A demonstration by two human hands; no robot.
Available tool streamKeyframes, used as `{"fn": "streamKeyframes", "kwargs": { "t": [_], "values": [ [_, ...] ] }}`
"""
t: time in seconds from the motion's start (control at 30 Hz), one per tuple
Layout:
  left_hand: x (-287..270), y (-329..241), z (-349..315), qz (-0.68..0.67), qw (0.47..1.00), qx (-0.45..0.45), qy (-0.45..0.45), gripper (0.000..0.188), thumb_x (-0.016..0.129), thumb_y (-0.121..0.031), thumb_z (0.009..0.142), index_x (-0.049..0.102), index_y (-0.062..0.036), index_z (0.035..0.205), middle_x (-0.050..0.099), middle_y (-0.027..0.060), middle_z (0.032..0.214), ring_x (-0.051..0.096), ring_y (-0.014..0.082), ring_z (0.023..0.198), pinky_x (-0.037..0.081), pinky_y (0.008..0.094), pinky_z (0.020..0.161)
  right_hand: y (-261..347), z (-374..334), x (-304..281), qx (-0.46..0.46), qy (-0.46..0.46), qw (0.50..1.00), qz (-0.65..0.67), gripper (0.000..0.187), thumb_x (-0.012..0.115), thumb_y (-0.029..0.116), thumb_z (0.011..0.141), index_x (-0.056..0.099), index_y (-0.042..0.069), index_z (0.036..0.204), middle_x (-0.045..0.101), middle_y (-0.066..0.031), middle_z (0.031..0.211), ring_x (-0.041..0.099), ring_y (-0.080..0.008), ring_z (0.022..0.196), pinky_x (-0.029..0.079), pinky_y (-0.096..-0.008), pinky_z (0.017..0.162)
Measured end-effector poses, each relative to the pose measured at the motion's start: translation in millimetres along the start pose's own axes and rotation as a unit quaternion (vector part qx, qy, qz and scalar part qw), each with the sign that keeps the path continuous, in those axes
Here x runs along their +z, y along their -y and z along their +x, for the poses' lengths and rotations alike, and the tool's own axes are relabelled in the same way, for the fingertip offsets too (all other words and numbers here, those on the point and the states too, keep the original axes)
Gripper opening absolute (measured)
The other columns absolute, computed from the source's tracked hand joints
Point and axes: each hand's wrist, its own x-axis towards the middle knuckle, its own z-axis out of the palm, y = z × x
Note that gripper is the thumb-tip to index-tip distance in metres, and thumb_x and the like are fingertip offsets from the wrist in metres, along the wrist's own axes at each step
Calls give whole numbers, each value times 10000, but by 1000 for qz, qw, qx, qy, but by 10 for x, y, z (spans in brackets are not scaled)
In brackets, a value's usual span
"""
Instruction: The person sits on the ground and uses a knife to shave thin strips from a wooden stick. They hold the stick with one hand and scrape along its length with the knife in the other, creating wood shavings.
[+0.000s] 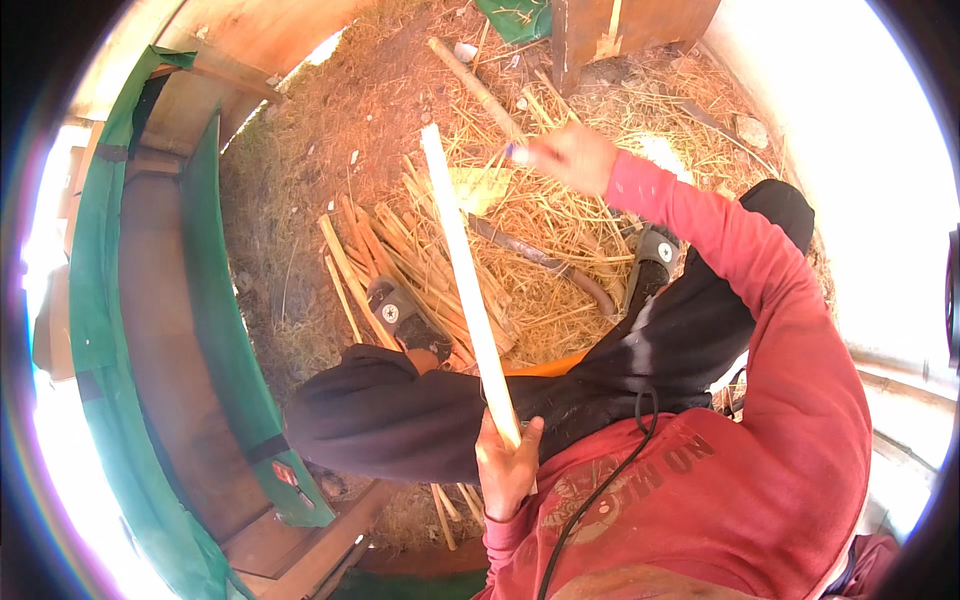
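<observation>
red sleeve and chest are filling the lower right, nearest the lens, with a black cable running down the shirt. black-trousered legs are stretching out over the ground (330,120), which is lying under dry straw and a heap of split cane strips (400,262); a dark curved stick (545,262) is resting between the sneakers.

left hand (507,468) is closing its grip fully round the near end of a long pale bamboo strip (462,265), thumb pressing along one face. that strip is slanting up and away from the lap, its far end hanging in the air above the straw. right hand (572,155) is raised beyond the knee, fingers curling round something small with a bluish tip; i cannot tell what it is, nor how tightly it is being held.

the strip is looking light, thin and springy, likely to flex and whip at its free end, with splintery edges. holding it low, as now, is steadying only that end; a second hold near mid-length would probably be taming the bend.
</observation>
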Motion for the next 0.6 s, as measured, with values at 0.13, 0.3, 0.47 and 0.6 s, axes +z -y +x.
{"fn": "streamKeyframes", "kwargs": {
  "t": [0.13, 0.3, 0.47, 0.6],
  "values": [
    [45, -52, 48, 19, 1000, 10, -3, 209, 680, -40, 861, 482, -34, 925, 498, -15, 612, 434, 37, 469, 351, 208, 420, 192, -315, 197, -215, 35, 975, -44, 417, 568, 459, 924, 684, 60, 903, 571, -151, 586, 585, -324, 531, 450, -448, 509],
    [54, -194, -11, 0, 998, -23, 64, 214, 672, -27, 863, 473, -40, 941, 504, -15, 622, 426, 36, 459, 345, 208, 402, 70, -335, 281, -230, -17, 969, -87, 390, 606, 452, 896, 683, 73, 849, 577, -149, 572, 588, -334, 517, 452, -446, 491],
    [-12, -159, -12, -21, 997, -28, 75, 220, 673, -29, 866, 466, -46, 937, 499, -20, 620, 423, 35, 443, 327, 209, 384, 85, -336, 354, -234, -85, 958, -139, 387, 651, 480, 852, 675, 94, 845, 575, -114, 552, 571, -320, 470, 424, -425, 435],
    [-19, -114, 31, -76, 991, -37, 101, 225, 676, -37, 868, 457, -58, 916, 477, -33, 609, 427, 37, 440, 323, 208, 380, 69, -257, 350, -210, -106, 959, -156, 454, 591, 536, 873, 662, 99, 776, 587, -105, 586, 599, -312, 522, 442, -423, 461]
  ]
}}
